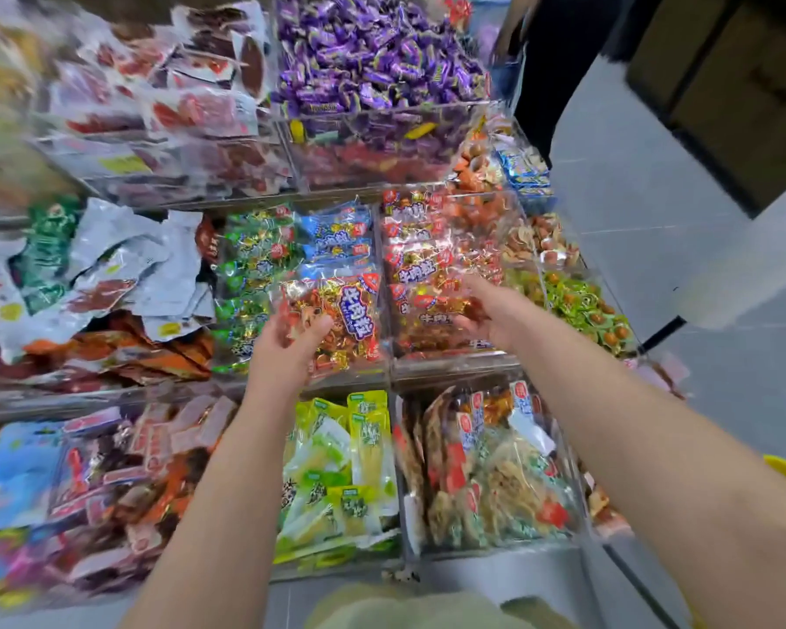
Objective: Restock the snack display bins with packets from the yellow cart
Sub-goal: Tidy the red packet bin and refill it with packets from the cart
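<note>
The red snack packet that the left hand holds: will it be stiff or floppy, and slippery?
Probably floppy: the red packet is a thin clear bag of small wrapped pieces, gripped by the left hand at one side. Possibly slippery: its film looks glossy.

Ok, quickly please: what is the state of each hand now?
Left hand: holds a red packet by its lower corner.
Right hand: reaches into the neighbouring bin; grip cannot be told.
</note>
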`<action>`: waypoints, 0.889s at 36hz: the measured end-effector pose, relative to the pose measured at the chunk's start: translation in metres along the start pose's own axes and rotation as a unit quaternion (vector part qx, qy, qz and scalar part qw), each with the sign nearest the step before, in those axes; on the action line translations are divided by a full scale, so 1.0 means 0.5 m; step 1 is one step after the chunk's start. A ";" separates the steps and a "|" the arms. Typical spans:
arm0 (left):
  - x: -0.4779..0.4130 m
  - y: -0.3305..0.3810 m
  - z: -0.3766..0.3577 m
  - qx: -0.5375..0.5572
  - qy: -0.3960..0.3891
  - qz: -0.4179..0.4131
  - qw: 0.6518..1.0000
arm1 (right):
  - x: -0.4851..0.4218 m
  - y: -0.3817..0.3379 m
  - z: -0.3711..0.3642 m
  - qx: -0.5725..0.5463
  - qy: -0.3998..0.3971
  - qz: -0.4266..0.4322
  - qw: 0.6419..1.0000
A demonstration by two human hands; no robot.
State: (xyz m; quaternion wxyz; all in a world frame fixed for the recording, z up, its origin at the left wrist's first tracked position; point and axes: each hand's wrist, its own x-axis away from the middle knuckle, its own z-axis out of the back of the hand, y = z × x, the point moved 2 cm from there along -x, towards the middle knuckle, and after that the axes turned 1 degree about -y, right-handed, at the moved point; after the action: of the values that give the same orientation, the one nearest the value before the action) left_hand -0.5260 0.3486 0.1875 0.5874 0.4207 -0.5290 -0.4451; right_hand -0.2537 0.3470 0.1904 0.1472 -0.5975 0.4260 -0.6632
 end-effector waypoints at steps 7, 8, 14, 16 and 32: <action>-0.049 0.009 0.012 0.016 -0.016 0.014 1.000 | -0.039 0.011 -0.027 0.052 -0.007 -0.056 0.997; -0.052 0.008 0.011 0.018 -0.018 0.015 1.000 | -0.041 0.008 -0.024 0.048 -0.028 -0.055 0.997; -0.062 0.021 0.000 0.035 -0.032 0.011 0.999 | -0.048 0.027 0.003 0.246 -0.023 0.030 0.969; -0.064 0.025 -0.005 0.043 -0.031 0.008 0.999 | -0.056 0.038 -0.002 0.289 0.008 0.045 0.956; -0.047 0.047 -0.122 0.033 -0.103 0.048 0.993 | 0.052 0.021 0.009 0.142 0.027 0.310 0.940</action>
State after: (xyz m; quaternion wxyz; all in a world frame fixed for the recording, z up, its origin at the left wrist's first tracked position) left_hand -0.4644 0.3786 0.1988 0.5358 0.3664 -0.6208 -0.4397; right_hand -0.2591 0.3207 0.1995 0.4169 -0.3911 0.4953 -0.6542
